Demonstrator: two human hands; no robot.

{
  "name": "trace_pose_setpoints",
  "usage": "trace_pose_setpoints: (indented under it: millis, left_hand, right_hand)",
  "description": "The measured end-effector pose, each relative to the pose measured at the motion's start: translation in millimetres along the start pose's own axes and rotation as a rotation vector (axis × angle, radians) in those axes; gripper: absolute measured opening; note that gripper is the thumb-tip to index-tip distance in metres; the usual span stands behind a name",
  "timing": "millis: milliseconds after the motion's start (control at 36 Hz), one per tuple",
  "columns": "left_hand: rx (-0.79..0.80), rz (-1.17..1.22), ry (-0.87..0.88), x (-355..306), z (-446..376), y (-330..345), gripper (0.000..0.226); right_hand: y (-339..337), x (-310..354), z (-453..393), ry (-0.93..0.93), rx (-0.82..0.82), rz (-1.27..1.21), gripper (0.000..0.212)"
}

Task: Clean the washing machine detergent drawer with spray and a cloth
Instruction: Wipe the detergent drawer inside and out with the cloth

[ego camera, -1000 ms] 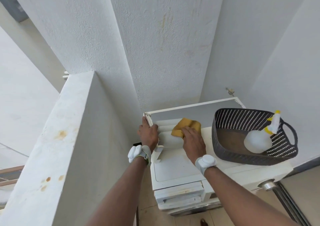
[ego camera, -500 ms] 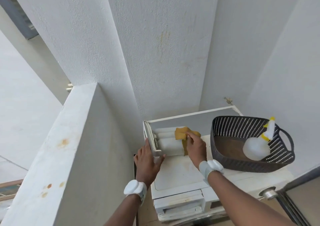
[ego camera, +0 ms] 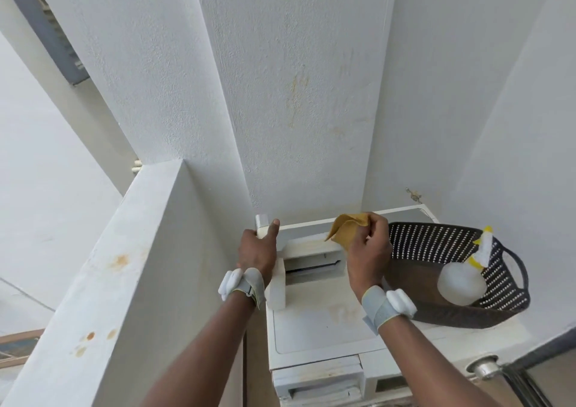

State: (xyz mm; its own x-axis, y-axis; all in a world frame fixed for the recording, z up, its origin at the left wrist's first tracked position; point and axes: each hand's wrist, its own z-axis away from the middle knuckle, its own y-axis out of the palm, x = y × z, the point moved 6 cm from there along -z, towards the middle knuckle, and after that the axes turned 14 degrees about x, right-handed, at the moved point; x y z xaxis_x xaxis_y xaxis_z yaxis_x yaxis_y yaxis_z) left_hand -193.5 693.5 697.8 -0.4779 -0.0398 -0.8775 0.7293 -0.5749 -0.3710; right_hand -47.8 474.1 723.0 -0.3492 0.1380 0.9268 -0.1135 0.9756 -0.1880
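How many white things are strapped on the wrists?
2. One white wrist device sits on a grey strap behind the left hand; the other white wrist device sits on a grey strap behind the right hand.

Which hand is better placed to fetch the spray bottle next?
Probably the right hand: it sits beside the dark perforated plastic basket holding the translucent spray bottle, though it grips the yellow cloth. The left hand grips the white detergent drawer.

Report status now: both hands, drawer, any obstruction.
Left hand grips white plastic detergent drawer, lifted on end atop the machine. Right hand holds crumpled mustard-yellow cloth off it. Translucent spray bottle lies in dark perforated basket. Nothing obstructing.
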Motion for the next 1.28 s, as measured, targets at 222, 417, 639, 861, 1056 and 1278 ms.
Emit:
trace_pose_setpoints:
  millis: [222,417,639,861,1056,1278]
  left_hand:
    - [-0.108,0.092,0.036,14,9,6,0.048]
    - [-0.123,0.069,0.017,13,7,7,0.048]
    - [-0.132,0.081,0.005,13,0,8,0.043]
    - [-0.134,0.074,-0.005,10,-4,7,0.04]
    - [-0.121,0.067,-0.007,10,-4,6,0.033]
    - [-0.115,0.085,0.006,9,-3,8,0.039]
  right_hand:
    - [32,-18,12,-0.174,0.336,0.378,0.006]
    - [87,-29,62,-0.277,0.733,0.732,0.05]
    - [75,-25,46,-0.423,0.827,0.794,0.047]
    - [64,-31,23,-0.182,0.695,0.84,0.047]
    - [116,11,68,-0.328,0.952,0.567,0.021]
    - [53,-13,25,-0.274,0.754,0.608,0.034]
